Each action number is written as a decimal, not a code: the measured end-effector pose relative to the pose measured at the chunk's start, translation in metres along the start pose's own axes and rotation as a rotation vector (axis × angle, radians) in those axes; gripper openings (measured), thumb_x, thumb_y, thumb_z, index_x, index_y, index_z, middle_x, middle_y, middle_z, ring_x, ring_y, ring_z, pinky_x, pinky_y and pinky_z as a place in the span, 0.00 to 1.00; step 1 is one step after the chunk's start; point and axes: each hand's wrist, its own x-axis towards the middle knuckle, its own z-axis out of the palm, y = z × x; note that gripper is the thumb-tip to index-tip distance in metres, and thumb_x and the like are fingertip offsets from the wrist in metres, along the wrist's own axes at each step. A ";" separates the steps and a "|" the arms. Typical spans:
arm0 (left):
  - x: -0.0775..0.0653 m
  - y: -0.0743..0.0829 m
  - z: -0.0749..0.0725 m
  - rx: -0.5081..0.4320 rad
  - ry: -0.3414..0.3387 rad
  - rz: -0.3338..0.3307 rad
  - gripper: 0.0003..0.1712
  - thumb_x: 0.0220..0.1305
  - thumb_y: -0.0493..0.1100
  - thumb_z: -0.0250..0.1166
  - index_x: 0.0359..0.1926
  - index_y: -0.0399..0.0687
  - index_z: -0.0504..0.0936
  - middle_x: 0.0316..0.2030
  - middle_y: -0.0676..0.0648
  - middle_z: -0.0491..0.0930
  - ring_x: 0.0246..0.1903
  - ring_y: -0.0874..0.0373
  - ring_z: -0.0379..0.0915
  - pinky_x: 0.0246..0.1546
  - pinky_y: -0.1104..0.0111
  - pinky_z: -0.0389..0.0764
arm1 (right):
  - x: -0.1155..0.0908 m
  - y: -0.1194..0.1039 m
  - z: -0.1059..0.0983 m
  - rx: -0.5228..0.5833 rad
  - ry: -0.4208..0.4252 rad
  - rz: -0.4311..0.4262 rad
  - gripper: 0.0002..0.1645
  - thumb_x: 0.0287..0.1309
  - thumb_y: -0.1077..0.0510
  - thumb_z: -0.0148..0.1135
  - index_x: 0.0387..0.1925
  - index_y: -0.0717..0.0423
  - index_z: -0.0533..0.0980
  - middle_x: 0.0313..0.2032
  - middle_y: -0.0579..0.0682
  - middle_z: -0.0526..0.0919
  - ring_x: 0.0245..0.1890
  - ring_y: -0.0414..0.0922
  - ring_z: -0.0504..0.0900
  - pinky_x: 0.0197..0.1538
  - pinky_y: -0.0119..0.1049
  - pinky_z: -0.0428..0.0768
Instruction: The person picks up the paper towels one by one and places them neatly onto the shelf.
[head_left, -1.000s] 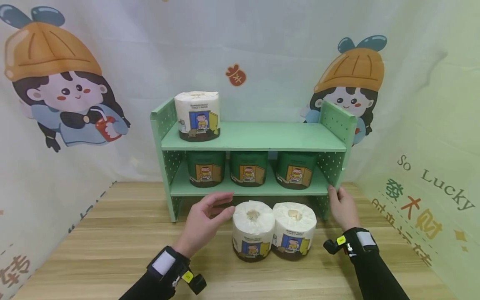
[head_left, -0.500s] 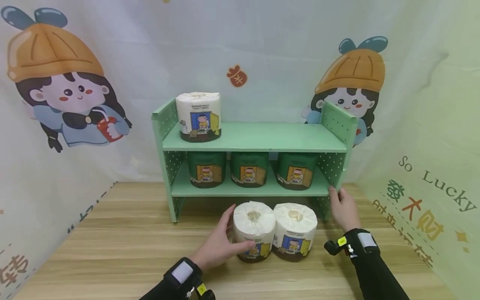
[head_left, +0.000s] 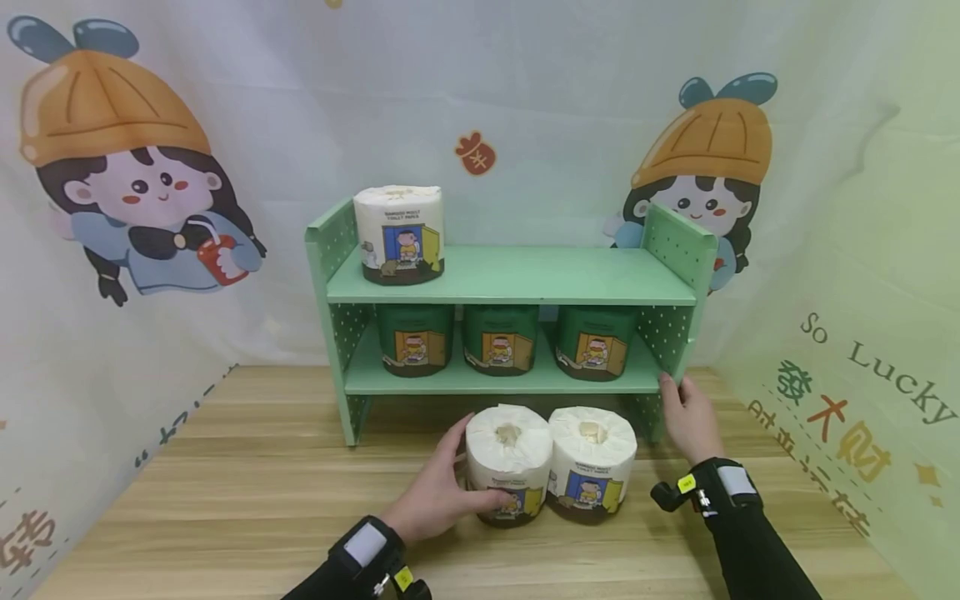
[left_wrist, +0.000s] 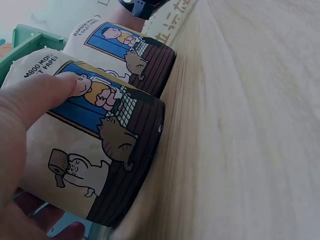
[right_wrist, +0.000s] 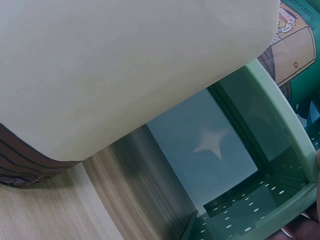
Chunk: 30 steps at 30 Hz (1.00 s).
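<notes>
My left hand (head_left: 438, 496) grips the left one of two white-wrapped toilet paper rolls (head_left: 508, 454) standing on the wooden table in front of the shelf. In the left wrist view, the thumb lies across the printed picture on this roll (left_wrist: 80, 150), and the fingers reach round its far side. The second white roll (head_left: 591, 454) stands close against it on the right. With my right hand (head_left: 690, 421) I hold the right side panel of the green shelf (head_left: 510, 283) near its lower board. That hand shows only partly in the right wrist view, at the right edge.
Another white toilet paper roll (head_left: 399, 233) stands at the left end of the top board. On the lower board are three green-wrapped rolls (head_left: 498, 342) in a row. A printed cloth (head_left: 555, 125) hangs behind and beside the wooden table (head_left: 225, 492).
My left hand has moved right and down from beside the left white roll and taken hold of it. The right hand stays on the shelf's side panel.
</notes>
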 end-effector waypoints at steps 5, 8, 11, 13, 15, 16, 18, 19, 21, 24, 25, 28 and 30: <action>-0.001 0.000 0.001 0.003 -0.006 -0.008 0.67 0.57 0.47 0.87 0.87 0.47 0.53 0.81 0.40 0.64 0.82 0.35 0.58 0.81 0.30 0.57 | -0.001 0.000 -0.001 -0.001 -0.007 0.002 0.37 0.89 0.39 0.37 0.70 0.65 0.73 0.51 0.69 0.82 0.47 0.59 0.77 0.43 0.44 0.74; -0.002 0.000 0.002 -0.014 -0.018 -0.016 0.69 0.56 0.47 0.88 0.87 0.48 0.51 0.82 0.40 0.64 0.83 0.35 0.58 0.82 0.31 0.55 | -0.001 -0.001 0.000 -0.002 -0.005 0.007 0.37 0.88 0.39 0.37 0.70 0.66 0.73 0.52 0.69 0.83 0.47 0.59 0.78 0.43 0.44 0.74; -0.002 0.000 0.003 -0.031 -0.026 -0.016 0.71 0.54 0.46 0.89 0.87 0.48 0.49 0.81 0.39 0.65 0.82 0.36 0.58 0.83 0.32 0.54 | -0.001 -0.001 0.000 -0.002 -0.004 0.011 0.38 0.88 0.39 0.37 0.71 0.66 0.73 0.54 0.70 0.83 0.48 0.60 0.78 0.44 0.44 0.75; -0.002 0.001 0.004 -0.038 -0.024 -0.012 0.72 0.54 0.45 0.89 0.87 0.48 0.49 0.81 0.39 0.66 0.82 0.37 0.59 0.83 0.33 0.54 | -0.001 0.000 0.000 0.000 -0.004 0.013 0.38 0.88 0.39 0.37 0.71 0.66 0.73 0.53 0.70 0.82 0.48 0.60 0.78 0.44 0.44 0.75; -0.002 0.001 0.004 -0.046 -0.020 -0.012 0.72 0.54 0.45 0.89 0.87 0.47 0.48 0.81 0.39 0.66 0.81 0.36 0.60 0.83 0.32 0.54 | -0.001 0.000 0.000 0.000 -0.005 0.014 0.38 0.88 0.39 0.37 0.71 0.66 0.73 0.53 0.70 0.82 0.48 0.60 0.77 0.44 0.44 0.74; -0.002 0.001 0.004 -0.044 -0.018 -0.015 0.72 0.54 0.45 0.89 0.87 0.47 0.49 0.80 0.38 0.66 0.81 0.36 0.61 0.82 0.32 0.56 | -0.001 0.000 0.000 -0.001 -0.005 0.013 0.38 0.88 0.39 0.37 0.71 0.66 0.73 0.52 0.70 0.82 0.47 0.59 0.77 0.44 0.44 0.74; -0.003 0.001 0.005 -0.040 -0.014 -0.021 0.70 0.54 0.45 0.89 0.86 0.46 0.51 0.79 0.38 0.66 0.80 0.35 0.62 0.81 0.32 0.59 | 0.000 0.001 0.000 0.001 -0.007 0.012 0.38 0.89 0.39 0.37 0.70 0.66 0.73 0.52 0.70 0.82 0.47 0.60 0.77 0.44 0.45 0.74; -0.003 0.001 0.005 -0.035 -0.011 -0.025 0.70 0.53 0.45 0.89 0.86 0.46 0.52 0.78 0.38 0.66 0.79 0.36 0.63 0.81 0.33 0.61 | 0.000 0.001 0.000 0.000 -0.007 0.011 0.38 0.89 0.39 0.37 0.71 0.66 0.73 0.53 0.70 0.82 0.48 0.60 0.77 0.44 0.45 0.74; -0.003 0.000 0.005 -0.028 -0.005 -0.031 0.68 0.53 0.46 0.89 0.85 0.45 0.55 0.77 0.37 0.66 0.78 0.36 0.65 0.79 0.34 0.65 | 0.000 0.001 0.000 0.001 -0.010 0.009 0.38 0.89 0.39 0.37 0.71 0.66 0.73 0.54 0.70 0.83 0.49 0.60 0.77 0.45 0.46 0.75; -0.003 0.000 0.004 -0.027 0.002 -0.032 0.66 0.53 0.46 0.90 0.83 0.44 0.57 0.76 0.38 0.68 0.77 0.38 0.67 0.79 0.35 0.66 | 0.000 0.000 0.000 0.004 -0.013 0.009 0.38 0.89 0.39 0.36 0.72 0.66 0.72 0.58 0.71 0.83 0.51 0.61 0.78 0.48 0.48 0.76; -0.003 0.000 0.004 -0.026 0.004 -0.032 0.66 0.53 0.47 0.90 0.83 0.44 0.57 0.76 0.39 0.69 0.77 0.38 0.67 0.79 0.35 0.66 | 0.000 0.000 0.000 0.005 -0.013 0.008 0.38 0.89 0.39 0.36 0.72 0.66 0.72 0.59 0.72 0.83 0.52 0.61 0.79 0.49 0.49 0.77; -0.003 0.000 0.005 -0.020 0.008 -0.031 0.66 0.52 0.46 0.90 0.83 0.45 0.57 0.76 0.39 0.70 0.77 0.38 0.68 0.79 0.35 0.65 | 0.000 0.001 0.000 0.003 -0.008 0.007 0.38 0.89 0.39 0.37 0.72 0.66 0.73 0.59 0.72 0.83 0.52 0.61 0.80 0.49 0.49 0.78; -0.002 -0.001 0.005 -0.013 0.013 -0.035 0.67 0.52 0.46 0.90 0.84 0.46 0.56 0.76 0.39 0.70 0.77 0.38 0.68 0.80 0.35 0.65 | 0.001 0.001 0.000 0.000 -0.005 0.000 0.38 0.89 0.39 0.37 0.71 0.66 0.73 0.58 0.72 0.83 0.50 0.61 0.79 0.47 0.47 0.77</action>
